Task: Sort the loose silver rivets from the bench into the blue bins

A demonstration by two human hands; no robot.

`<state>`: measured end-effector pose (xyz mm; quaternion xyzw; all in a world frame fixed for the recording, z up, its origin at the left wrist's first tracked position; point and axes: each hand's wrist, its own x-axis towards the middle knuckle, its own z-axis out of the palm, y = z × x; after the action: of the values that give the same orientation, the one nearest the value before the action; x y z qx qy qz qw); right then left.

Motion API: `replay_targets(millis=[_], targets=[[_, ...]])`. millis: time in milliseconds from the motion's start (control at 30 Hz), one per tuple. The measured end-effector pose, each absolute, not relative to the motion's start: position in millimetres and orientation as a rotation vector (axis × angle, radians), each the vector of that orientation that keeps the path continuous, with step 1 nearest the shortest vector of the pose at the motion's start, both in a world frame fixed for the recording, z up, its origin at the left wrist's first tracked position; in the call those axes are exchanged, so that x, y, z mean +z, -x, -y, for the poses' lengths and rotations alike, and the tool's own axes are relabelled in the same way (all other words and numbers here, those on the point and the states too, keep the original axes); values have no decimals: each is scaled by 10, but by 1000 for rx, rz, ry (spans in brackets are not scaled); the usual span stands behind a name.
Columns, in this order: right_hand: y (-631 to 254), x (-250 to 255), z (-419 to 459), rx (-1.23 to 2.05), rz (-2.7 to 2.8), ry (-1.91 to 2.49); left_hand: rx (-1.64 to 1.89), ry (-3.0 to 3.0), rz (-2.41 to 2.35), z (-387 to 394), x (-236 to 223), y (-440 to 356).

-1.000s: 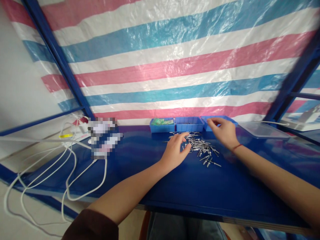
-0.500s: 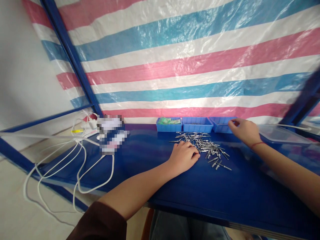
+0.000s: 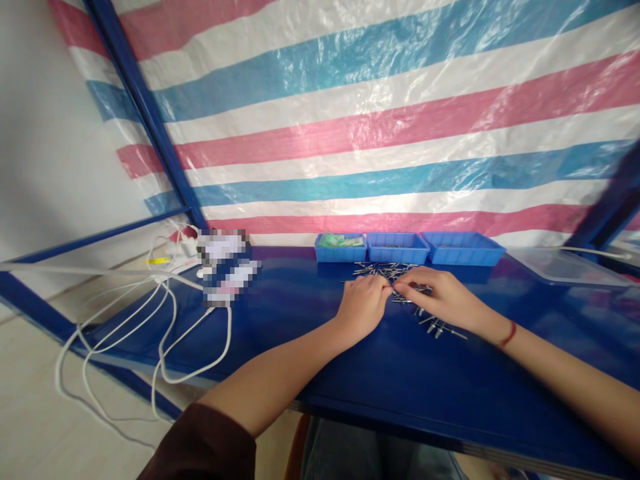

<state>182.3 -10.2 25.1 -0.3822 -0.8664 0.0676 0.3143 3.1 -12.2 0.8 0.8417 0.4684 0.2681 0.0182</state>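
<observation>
A loose pile of silver blind rivets point(image 3: 383, 269) lies on the blue tabletop point(image 3: 380, 380). Over the pile's left side, my left hand point(image 3: 363, 303) is closed, its fingers curled and thumb drawn in. My right hand point(image 3: 440, 297) comes in from the right above the pile, thumb and forefinger pinched close to my left fingertips. Whatever sits between the fingertips is hidden or too small to make out. Several rivets point(image 3: 437, 327) stick out below my right hand. Behind the pile stands the middle blue bin point(image 3: 397, 254), with small metal pieces inside.
A left blue bin point(image 3: 341, 254) holds green packets; a right blue bin point(image 3: 467, 255) stands beside the middle one. A clear plastic lid point(image 3: 570, 267) lies at right. White cables point(image 3: 167, 333) and a blurred-out object point(image 3: 227, 267) occupy the left. Striped sheeting point(image 3: 350, 133) hangs behind.
My right hand has moved from the right bin, leftward and nearer, to meet my left hand over the rivets. My left hand's fingers have closed. The view has shifted a little right.
</observation>
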Motion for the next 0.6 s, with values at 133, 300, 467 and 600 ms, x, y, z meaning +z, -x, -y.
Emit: replay_targets(millis=[133,300,467,600], targets=[[-1802,263,132,135,2299,987,1084,-2464,-1256,67,22,-14],[-1812,236,120,169,2291,978,1272,-2268,-1025,72,39,-41],[-1794,216,121,330,2202,1027,1340,-2030,-1043,93,52,-66],[-1787,192,95,527,2067,1068,1361,-1953,-1030,87,69,-63]])
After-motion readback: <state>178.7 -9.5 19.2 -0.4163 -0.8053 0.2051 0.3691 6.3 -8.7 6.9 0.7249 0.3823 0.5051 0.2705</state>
